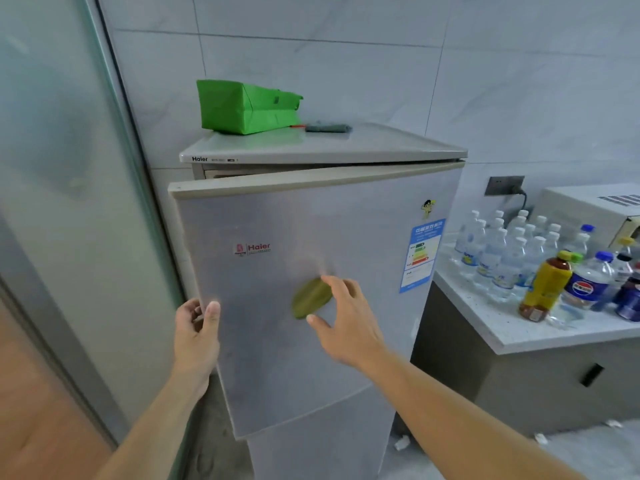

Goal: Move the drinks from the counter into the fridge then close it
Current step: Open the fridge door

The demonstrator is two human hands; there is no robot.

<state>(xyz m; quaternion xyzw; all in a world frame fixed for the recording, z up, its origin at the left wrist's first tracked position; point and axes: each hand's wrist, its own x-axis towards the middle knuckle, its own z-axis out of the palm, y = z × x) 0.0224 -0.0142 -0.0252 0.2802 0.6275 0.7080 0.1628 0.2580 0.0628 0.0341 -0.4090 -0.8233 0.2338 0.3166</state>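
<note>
Two hands up at the tall silver fridge [363, 143] in the middle of the frame, neither on a bottle yet. Left hand [197, 327] at lower left: fingers curled round the free left edge of the brushed-silver upper door [270, 358], thumb flat on its face, presumably gripping there for leverage, farthest from the hinge side on the right. Door ajar, with a dark gap under the fridge top at upper centre; no telling whether opening or closing. Right hand [346, 323] at centre: fingers spread and fairly straight, holding nothing discernible, close to or against the door face, probably to steady or guide it. Just beside its fingertips, a blurred olive-green oval patch [310, 299]; sticker, magnet or something else, impossible to say. Drinks all at the right edge of the frame, upright on the white speckled stone counter [502, 327] just beside the fridge: a tight cluster of clear white-capped plastic water bottles [498, 251] towards the wall, then nearer the front a brown tea bottle with a yellow label [545, 289] and a clear bottle with a blue label and blue cap [588, 282]. Grouped close to the fridge, so likely a short carry. Judging from that, loading not yet begun. On the fridge top at upper centre, a bright green folded paper bag [246, 107] and a small grey cloth [327, 128], both clear of the door's swing.
</note>
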